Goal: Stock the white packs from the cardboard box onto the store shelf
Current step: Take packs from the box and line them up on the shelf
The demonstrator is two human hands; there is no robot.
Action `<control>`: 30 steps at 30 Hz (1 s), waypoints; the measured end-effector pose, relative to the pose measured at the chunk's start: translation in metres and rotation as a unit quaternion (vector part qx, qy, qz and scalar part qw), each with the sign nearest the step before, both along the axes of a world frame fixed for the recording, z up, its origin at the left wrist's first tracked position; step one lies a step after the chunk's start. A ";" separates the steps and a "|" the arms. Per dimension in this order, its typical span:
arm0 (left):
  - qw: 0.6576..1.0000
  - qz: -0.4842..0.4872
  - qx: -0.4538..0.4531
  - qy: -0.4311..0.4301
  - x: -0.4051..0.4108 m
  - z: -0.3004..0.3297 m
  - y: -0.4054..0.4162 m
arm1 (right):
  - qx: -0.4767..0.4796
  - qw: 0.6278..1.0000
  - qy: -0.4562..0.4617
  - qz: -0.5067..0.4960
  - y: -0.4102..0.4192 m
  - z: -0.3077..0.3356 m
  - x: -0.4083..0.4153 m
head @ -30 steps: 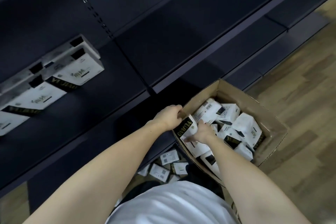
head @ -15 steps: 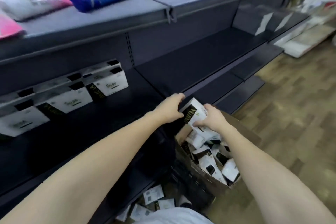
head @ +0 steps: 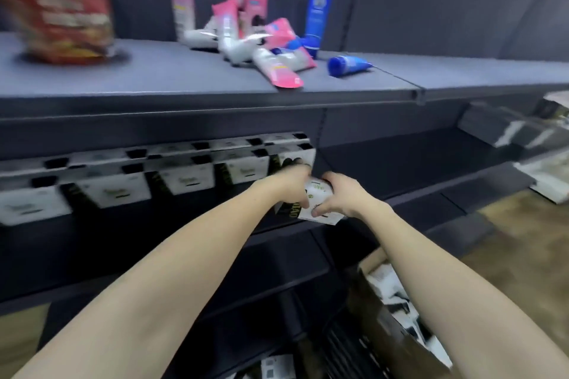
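A white pack (head: 317, 194) with black and gold print is held between my left hand (head: 292, 186) and my right hand (head: 341, 198), over the front of the dark middle shelf (head: 400, 163). It hovers just right of a row of white packs (head: 184, 177) standing on that shelf. The cardboard box (head: 378, 326), with more white packs (head: 388, 283) in it, sits low at the right, partly hidden by my right forearm.
On the upper shelf (head: 184, 80) lie pink and white tubes (head: 246, 37), blue tubes (head: 318, 15) and a red package (head: 58, 12). Loose white packs (head: 277, 368) lie on the floor below. Wooden floor (head: 523, 240) stretches to the right.
Both hands lifted a white pack out of the box and carried it up to the middle shelf, beside the row. My view tilted up from the box to the shelves.
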State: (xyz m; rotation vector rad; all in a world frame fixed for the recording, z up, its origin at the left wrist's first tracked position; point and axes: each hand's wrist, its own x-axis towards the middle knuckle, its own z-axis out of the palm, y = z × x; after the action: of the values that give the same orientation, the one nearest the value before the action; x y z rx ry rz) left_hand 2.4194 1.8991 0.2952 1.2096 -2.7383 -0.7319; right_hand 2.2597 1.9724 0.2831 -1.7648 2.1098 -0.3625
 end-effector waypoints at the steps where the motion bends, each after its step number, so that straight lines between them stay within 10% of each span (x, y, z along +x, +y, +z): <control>1: 1.000 0.028 0.013 0.005 0.023 -0.003 -0.004 | -0.001 1.000 0.012 0.014 -0.009 0.001 0.018; 16: 0.939 0.340 0.025 -0.033 0.375 -0.030 -0.001 | 0.041 0.980 -0.015 0.195 -0.100 -0.037 0.259; 25: 0.927 0.290 -0.054 -0.230 0.424 -0.041 0.014 | 0.052 0.973 -0.063 0.216 -0.101 -0.056 0.319; 30: 0.947 0.264 -0.071 -0.166 0.393 -0.047 0.008 | 0.041 0.969 -0.044 0.239 -0.109 -0.057 0.323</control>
State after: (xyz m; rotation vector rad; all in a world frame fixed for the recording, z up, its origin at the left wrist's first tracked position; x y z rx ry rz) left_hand 2.8124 1.9076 0.2486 2.0594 -2.4300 -0.2855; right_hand 2.5826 1.8631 0.2263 -2.0833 1.5468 -0.2093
